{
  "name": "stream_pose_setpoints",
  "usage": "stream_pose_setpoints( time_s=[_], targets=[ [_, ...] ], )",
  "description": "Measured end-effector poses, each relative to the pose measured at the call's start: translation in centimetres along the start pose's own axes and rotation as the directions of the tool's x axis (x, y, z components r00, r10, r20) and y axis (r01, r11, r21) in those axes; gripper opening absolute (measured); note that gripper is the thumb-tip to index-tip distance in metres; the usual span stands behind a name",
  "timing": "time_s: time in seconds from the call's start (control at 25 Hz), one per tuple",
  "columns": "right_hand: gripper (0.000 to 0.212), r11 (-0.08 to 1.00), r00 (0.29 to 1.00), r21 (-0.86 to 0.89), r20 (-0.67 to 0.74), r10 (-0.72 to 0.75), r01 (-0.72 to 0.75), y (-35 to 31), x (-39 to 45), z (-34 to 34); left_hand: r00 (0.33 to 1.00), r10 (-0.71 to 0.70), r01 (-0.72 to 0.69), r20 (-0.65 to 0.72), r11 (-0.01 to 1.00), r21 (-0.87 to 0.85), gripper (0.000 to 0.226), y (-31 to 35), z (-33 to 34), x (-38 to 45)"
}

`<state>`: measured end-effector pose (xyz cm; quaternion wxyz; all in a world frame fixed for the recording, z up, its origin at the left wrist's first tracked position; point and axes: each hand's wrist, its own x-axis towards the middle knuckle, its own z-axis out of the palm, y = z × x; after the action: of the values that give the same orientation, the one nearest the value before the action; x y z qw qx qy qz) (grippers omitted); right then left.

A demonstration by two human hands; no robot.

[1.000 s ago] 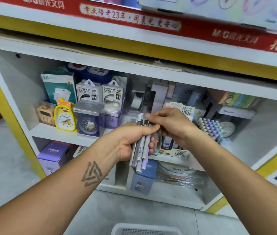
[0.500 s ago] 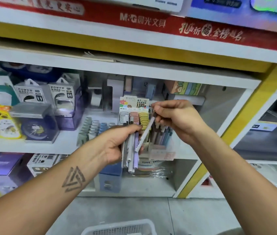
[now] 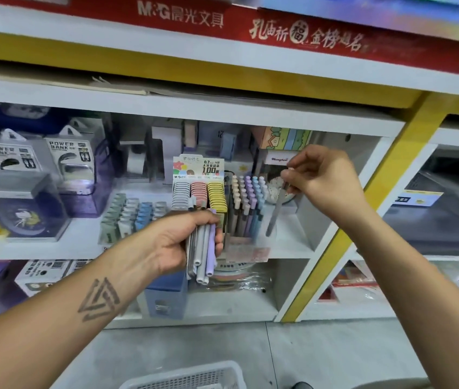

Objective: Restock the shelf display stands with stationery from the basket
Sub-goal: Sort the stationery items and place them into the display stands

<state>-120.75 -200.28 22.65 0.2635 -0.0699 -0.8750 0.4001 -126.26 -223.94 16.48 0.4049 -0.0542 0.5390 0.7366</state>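
A white shelf (image 3: 54, 248) fills the view, closed on the right by a yellow upright (image 3: 343, 237) and above by a red banner (image 3: 279, 35). Open room is scarce: bare board shows only in front of the goods and right of the pen stand (image 3: 246, 209), up to the white side wall. At the bottom edge, the rim of a white basket (image 3: 189, 376) shows over grey floor.

The left hand (image 3: 178, 240) grips a bundle of pens (image 3: 204, 248) in front of the lead-refill stand (image 3: 199, 189); about four barrels can be counted, grey and lilac. The right hand (image 3: 321, 181) pinches a single pen (image 3: 274, 214) by its top, hanging tip down just right of the pen stand.

Half a second ago that pen was slanted against the bundle; now it is well apart from it, and the view has swung right.

Two power-bank boxes (image 3: 40, 155) stand at left; the refill stand has three columns.
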Motion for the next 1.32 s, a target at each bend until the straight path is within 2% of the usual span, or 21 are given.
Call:
stream_pose_setpoints(
  time_s=[0.12, 0.28, 0.6, 0.8, 0.88, 0.96, 1.04, 1.08, 1.16, 1.2, 1.24, 1.32],
  targets=[
    [0.014, 0.975, 0.996, -0.202, 0.034, -0.082, 0.088, 1.1, -0.4, 0.8, 1.000, -0.005, 0.005, 0.008, 1.000, -0.015, 0.005, -0.2, 0.4, 0.3],
    [0.012, 0.942, 0.980, -0.286, 0.141, -0.137, 0.173, 2.5, -0.9, 2.1, 0.999, -0.033, 0.033, 0.030, 0.999, -0.004, 0.008, -0.5, 0.6, 0.7],
    [0.012, 0.948, 0.978, -0.256, 0.139, -0.157, 0.189, 3.3, -1.0, 2.4, 0.999, -0.029, 0.030, 0.031, 1.000, -0.009, 0.008, -0.6, 0.2, 0.8],
    [0.012, 0.968, 0.966, -0.172, 0.216, -0.141, 0.180, 2.9, -0.9, 2.8, 0.999, -0.028, 0.028, 0.028, 1.000, -0.004, 0.009, -0.7, 0.5, 0.6],
    [0.010, 0.970, 0.972, -0.189, 0.203, -0.116, 0.155, 3.1, -0.9, 3.1, 0.999, -0.031, 0.031, 0.035, 1.000, 0.002, 0.011, -0.7, 0.6, 0.5],
    [0.007, 0.943, 0.978, -0.308, 0.199, -0.063, 0.123, 3.5, -0.7, 3.4, 0.998, -0.031, 0.031, 0.059, 0.999, 0.006, 0.012, -0.8, 0.7, 0.3],
    [0.020, 0.875, 0.972, -0.463, 0.233, -0.034, 0.141, 3.7, -0.6, 3.4, 0.997, -0.022, 0.021, 0.079, 1.000, 0.015, 0.015, -0.8, 0.7, 0.1],
    [0.023, 0.862, 0.973, -0.486, 0.227, -0.035, 0.144, 3.4, -0.5, 3.4, 0.996, -0.019, 0.017, 0.086, 1.000, 0.020, 0.017, -0.7, 0.6, 0.0],
    [0.021, 0.901, 0.984, -0.409, 0.154, -0.084, 0.141, 2.3, -0.6, 3.4, 0.995, -0.017, 0.014, 0.103, 0.999, 0.030, 0.024, -0.6, 0.6, -0.2],
    [0.017, 0.945, 0.989, -0.304, 0.118, -0.088, 0.120, 1.6, -0.7, 3.5, 0.993, -0.013, 0.010, 0.114, 1.000, 0.030, 0.027, -0.6, 0.6, -0.2],
    [0.014, 0.983, 0.991, -0.169, 0.125, -0.056, 0.077, 0.8, -0.8, 3.7, 0.992, -0.007, 0.004, 0.126, 1.000, 0.029, 0.028, -0.6, 0.6, -0.3],
    [0.015, 0.999, 0.967, 0.008, 0.254, 0.037, -0.040, -0.8, -1.2, 4.2, 0.989, 0.014, -0.018, 0.147, 0.999, 0.032, 0.022, -0.5, 0.8, -0.4]
  ],
)
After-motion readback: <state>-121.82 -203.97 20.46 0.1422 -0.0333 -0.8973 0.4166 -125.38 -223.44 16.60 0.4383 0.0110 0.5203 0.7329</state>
